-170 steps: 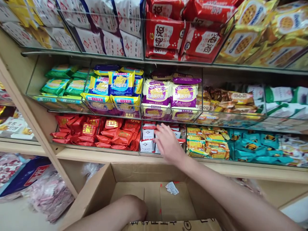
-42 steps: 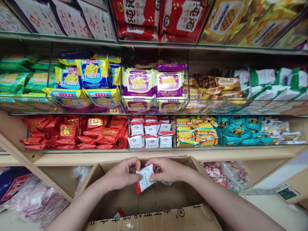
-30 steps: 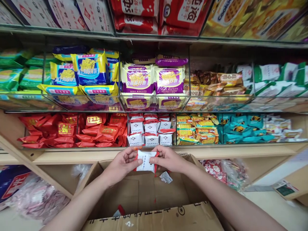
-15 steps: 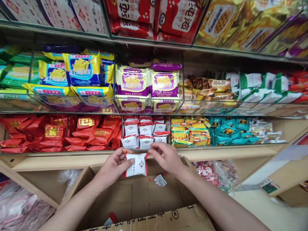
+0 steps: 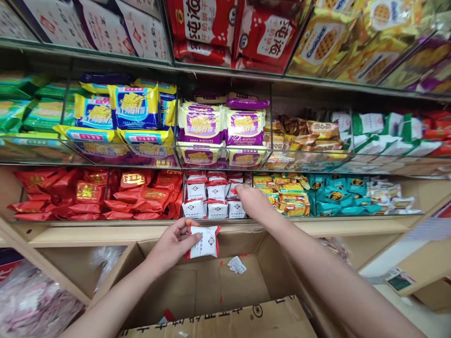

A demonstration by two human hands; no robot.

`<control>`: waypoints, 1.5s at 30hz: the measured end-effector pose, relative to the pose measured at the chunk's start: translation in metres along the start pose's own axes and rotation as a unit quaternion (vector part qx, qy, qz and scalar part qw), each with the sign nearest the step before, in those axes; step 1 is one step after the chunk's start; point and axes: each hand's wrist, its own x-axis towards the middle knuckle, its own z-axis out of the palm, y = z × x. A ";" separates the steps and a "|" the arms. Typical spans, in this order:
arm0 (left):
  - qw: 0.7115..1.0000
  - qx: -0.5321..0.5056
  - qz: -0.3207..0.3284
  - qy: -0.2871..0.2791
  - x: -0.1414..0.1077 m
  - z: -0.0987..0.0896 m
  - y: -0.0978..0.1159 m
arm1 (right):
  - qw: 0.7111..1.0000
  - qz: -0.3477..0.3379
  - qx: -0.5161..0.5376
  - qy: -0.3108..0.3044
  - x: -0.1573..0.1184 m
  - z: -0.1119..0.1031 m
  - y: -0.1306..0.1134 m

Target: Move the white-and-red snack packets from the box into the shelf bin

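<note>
A white packet with red ends (image 5: 205, 241) is pinched in my left hand (image 5: 176, 242), above the open cardboard box (image 5: 176, 291). My right hand (image 5: 252, 201) reaches into the lower shelf compartment, its fingertips against the right column of the stacked white-and-red packets (image 5: 217, 209). Those fingers look closed; whether they grip a packet is hidden. Beside that hand, to the right, lie yellow-orange packets (image 5: 294, 203).
Red packets (image 5: 88, 192) fill the lower shelf's left side, teal packets (image 5: 333, 195) its right. Clear shelf fronts (image 5: 225, 157) and dividers separate the goods. A paper scrap (image 5: 237, 265) lies inside the box. Bagged goods (image 5: 45, 300) stand at lower left.
My right hand has moved from beside the held packet up and forward to the white-and-red stack. My left hand still holds its packet. The view has shifted slightly.
</note>
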 end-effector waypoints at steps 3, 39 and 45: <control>1.000 0.002 -0.001 0.002 0.001 -0.001 -0.001 | 1.000 -0.009 -0.013 0.009 0.010 -0.011 0.003; 0.999 0.007 -0.010 -0.041 -0.001 0.001 -0.006 | 0.995 -0.083 -0.002 -0.050 0.035 -0.021 0.013; 0.999 0.013 -0.003 -0.041 -0.002 0.001 -0.005 | 0.997 -0.070 -0.010 -0.041 0.036 -0.021 0.013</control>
